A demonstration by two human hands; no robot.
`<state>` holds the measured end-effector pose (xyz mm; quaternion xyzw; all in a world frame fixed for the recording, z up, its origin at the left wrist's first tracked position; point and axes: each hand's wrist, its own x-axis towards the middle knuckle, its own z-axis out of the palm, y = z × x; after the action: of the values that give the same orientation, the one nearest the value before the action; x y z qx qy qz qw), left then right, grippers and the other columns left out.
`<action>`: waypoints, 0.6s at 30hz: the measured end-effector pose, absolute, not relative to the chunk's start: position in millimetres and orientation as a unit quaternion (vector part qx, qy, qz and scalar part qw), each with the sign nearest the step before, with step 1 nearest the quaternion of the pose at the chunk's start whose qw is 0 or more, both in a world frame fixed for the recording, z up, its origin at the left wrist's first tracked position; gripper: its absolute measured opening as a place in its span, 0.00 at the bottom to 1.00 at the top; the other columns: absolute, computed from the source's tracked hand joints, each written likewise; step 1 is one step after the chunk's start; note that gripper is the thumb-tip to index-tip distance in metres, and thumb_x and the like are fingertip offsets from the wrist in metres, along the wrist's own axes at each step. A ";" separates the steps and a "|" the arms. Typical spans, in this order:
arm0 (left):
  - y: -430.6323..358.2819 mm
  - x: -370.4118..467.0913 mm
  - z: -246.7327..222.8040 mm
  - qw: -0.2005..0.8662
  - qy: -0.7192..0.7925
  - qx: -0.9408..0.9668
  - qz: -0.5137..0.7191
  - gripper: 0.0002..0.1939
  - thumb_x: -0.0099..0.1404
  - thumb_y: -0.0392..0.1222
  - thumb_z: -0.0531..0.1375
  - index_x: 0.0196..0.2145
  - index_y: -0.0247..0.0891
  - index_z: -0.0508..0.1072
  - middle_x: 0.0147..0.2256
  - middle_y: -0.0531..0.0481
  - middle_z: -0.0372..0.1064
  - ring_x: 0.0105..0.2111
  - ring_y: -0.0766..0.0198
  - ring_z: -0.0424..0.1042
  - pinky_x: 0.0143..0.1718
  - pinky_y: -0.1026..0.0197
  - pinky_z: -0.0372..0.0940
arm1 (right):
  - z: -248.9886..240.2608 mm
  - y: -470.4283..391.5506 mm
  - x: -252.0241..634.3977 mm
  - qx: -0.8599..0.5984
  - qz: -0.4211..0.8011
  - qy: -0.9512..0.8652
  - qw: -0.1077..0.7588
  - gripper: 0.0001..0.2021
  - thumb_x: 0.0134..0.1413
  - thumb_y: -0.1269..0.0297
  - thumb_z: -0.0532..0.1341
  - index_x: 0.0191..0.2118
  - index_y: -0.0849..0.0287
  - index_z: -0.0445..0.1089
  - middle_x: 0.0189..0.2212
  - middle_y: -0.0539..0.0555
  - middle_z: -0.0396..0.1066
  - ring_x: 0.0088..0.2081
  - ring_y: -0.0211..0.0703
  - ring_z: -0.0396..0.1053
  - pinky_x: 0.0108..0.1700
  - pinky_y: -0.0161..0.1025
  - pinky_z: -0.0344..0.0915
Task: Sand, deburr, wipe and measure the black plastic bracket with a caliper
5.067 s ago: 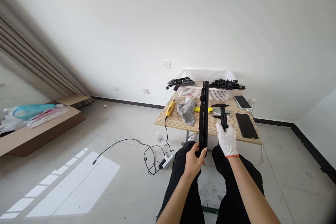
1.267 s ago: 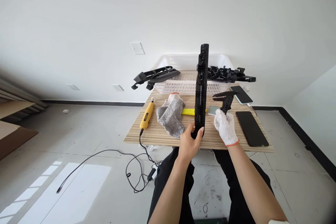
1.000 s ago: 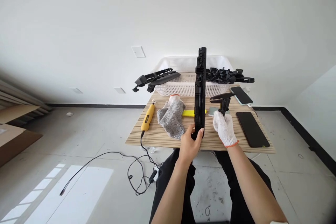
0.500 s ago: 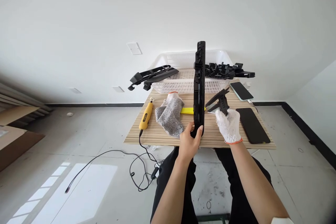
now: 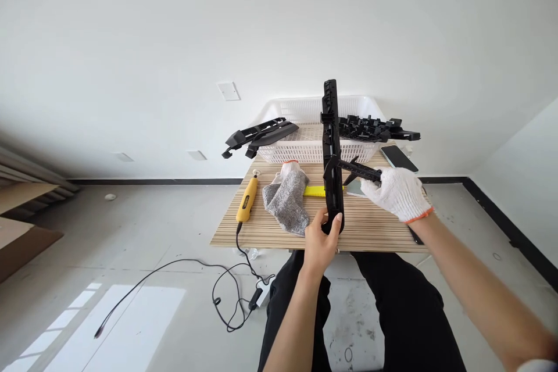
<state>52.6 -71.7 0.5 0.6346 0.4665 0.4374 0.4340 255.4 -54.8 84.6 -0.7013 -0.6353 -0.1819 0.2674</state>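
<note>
My bare left hand (image 5: 321, 239) grips the lower end of a long black plastic part (image 5: 333, 145), which stands nearly upright over the table's front half. Wearing a white knitted glove with an orange cuff, my right hand (image 5: 396, 193) is closed around a black caliper (image 5: 361, 170). The caliper points left, and its jaws are at the middle of the plastic part, one of them overlapping its left edge. Whether the jaws press on the part, I cannot tell. Behind the part lies a yellow strip (image 5: 314, 191), partly hidden.
A white plastic basket (image 5: 283, 154) at the back holds several black plastic parts (image 5: 370, 128), some sticking out over its sides. On the striped table (image 5: 270, 239) lie a grey cloth (image 5: 285, 200), a corded yellow tool (image 5: 247, 200) and a phone (image 5: 399, 158). My right hand partly covers a second dark phone.
My right hand has turned and brought the caliper leftward, so its jaws now meet the black plastic part in view. My left hand keeps its hold; the part leans slightly more to the left.
</note>
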 end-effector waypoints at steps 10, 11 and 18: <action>-74.2 49.4 6.1 0.438 0.463 0.649 0.416 0.20 0.69 0.57 0.57 0.47 0.38 0.74 0.34 0.47 0.79 0.36 0.56 0.79 0.37 0.60 0.68 | 120.2 -38.9 256.4 -0.704 -0.280 -0.648 0.072 0.23 0.56 0.51 0.48 0.27 0.62 0.74 0.18 0.60 0.71 0.22 0.51 0.68 0.25 0.39 0.41; -74.4 49.0 6.6 0.440 0.460 0.650 0.415 0.20 0.69 0.57 0.56 0.47 0.38 0.74 0.35 0.47 0.79 0.37 0.56 0.79 0.39 0.59 0.68 | 120.5 -37.4 256.7 -0.701 -0.287 -0.649 0.066 0.24 0.56 0.51 0.48 0.28 0.62 0.74 0.18 0.60 0.71 0.22 0.51 0.69 0.25 0.39 0.41; -74.7 48.1 10.5 0.467 0.439 0.644 0.418 0.17 0.70 0.54 0.56 0.46 0.40 0.73 0.39 0.46 0.79 0.43 0.54 0.79 0.41 0.58 0.69 | 125.8 -33.9 264.8 -0.680 -0.325 -0.654 0.066 0.24 0.56 0.51 0.48 0.30 0.64 0.74 0.20 0.61 0.71 0.23 0.50 0.69 0.26 0.38 0.41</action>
<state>48.1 -74.7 10.5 0.6438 0.4391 0.4178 0.4671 264.8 -33.9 125.8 -0.6801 -0.6537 -0.3251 0.0663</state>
